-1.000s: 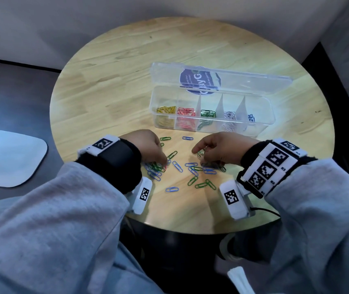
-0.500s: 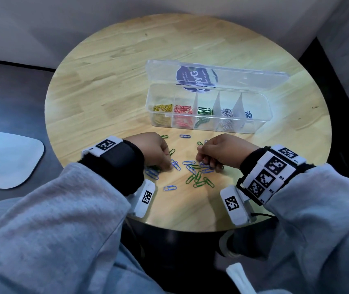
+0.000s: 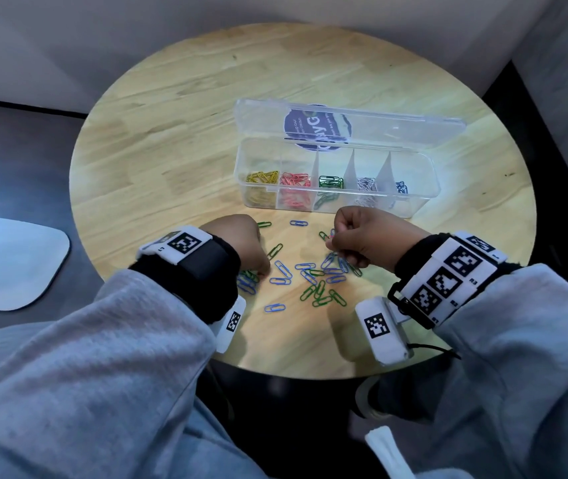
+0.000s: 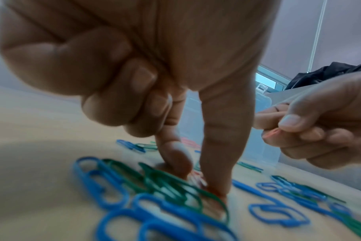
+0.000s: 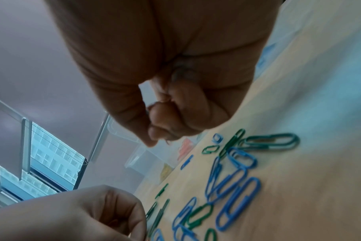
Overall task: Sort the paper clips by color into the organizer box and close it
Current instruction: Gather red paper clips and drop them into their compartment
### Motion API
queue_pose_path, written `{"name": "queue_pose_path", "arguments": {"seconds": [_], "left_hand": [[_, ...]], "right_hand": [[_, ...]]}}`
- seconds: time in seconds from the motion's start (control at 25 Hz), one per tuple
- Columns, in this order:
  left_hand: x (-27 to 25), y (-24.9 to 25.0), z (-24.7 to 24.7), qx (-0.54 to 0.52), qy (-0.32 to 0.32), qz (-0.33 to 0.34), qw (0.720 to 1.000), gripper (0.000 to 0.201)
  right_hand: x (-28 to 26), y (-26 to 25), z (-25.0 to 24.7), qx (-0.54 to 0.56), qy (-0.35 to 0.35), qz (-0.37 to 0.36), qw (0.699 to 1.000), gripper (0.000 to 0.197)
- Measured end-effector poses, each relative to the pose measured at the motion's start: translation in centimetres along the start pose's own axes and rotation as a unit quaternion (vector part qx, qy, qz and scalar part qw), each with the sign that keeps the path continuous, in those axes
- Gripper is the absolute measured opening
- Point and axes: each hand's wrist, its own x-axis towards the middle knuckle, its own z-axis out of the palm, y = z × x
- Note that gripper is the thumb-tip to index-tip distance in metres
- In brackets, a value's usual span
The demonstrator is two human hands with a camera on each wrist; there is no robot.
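The clear organizer box [image 3: 414, 205] stands open on the round table, with yellow, red, green, white and blue clips in separate compartments. Loose blue and green paper clips [image 3: 313, 278] lie between my hands. My left hand [image 3: 264, 271] is down on the left heap; its thumb and index finger [image 4: 198, 181] pinch a small reddish clip against the wood, the other fingers curled. My right hand [image 3: 332, 236] hovers just above the pile in front of the box, fingers curled, pinching a clip that looks reddish [image 4: 272, 133]. The right hand's palm [image 5: 153, 140] is dim and blurred.
The box lid [image 3: 396, 122] with a purple label lies open behind the box. The table's near edge [image 3: 293, 373] is close to my wrists. A white flat object [image 3: 9, 261] sits low at the left, off the table. Walls close in behind and to the right.
My right hand has lifted off the clip pile and drawn its fingers in around a clip, moving slightly toward the box. My left hand has stayed on the left heap.
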Motion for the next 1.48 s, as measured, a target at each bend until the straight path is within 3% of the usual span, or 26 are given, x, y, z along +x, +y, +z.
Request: {"name": "queue_pose_path", "arguments": {"seconds": [0.16,0.32,0.44,0.64,0.8,0.92,1.04,1.2,1.48], "left_hand": [[0.0,0.2,0.2,-0.012,-0.013,0.0,1.0,0.028],[-0.2,0.2,-0.2,-0.024,-0.02,0.005,0.999,0.02],[-0.3,-0.1,-1.7,-0.101,-0.038,0.019,0.994,0.017],[-0.5,-0.7,-3.5,-0.362,-0.048,0.021,0.931,0.02],[-0.9,-0.3,-3.8,-0.449,-0.057,0.026,0.891,0.025],[-1.0,-0.1,-3.9,-0.476,-0.058,0.025,0.877,0.024],[-1.2,0.1,-3.9,-0.49,-0.049,0.021,0.87,0.026],[-1.5,0.4,-3.9,-0.518,-0.034,0.008,0.855,0.029],[-0.9,2.1,-4.9,-0.587,-0.001,0.013,0.809,0.021]], "right_hand": [[0.1,0.2,0.1,0.01,-0.011,-0.009,1.0,0.035],[-0.1,-0.1,-0.2,-0.198,0.016,-0.019,0.98,0.025],[0.4,-1.1,-0.1,-0.282,0.015,-0.031,0.959,0.014],[1.8,-2.1,1.3,-0.325,0.024,-0.003,0.945,0.018],[1.9,-2.8,1.6,-0.353,-0.003,0.015,0.936,0.022],[1.4,-2.7,1.5,-0.352,-0.026,0.035,0.935,0.022],[0.8,-2.2,1.0,-0.308,-0.024,0.044,0.95,0.019],[0.2,-2.0,0.4,-0.081,-0.066,0.036,0.994,0.025],[-0.5,-4.8,-0.9,0.165,-0.087,0.001,0.982,0.025]]}}
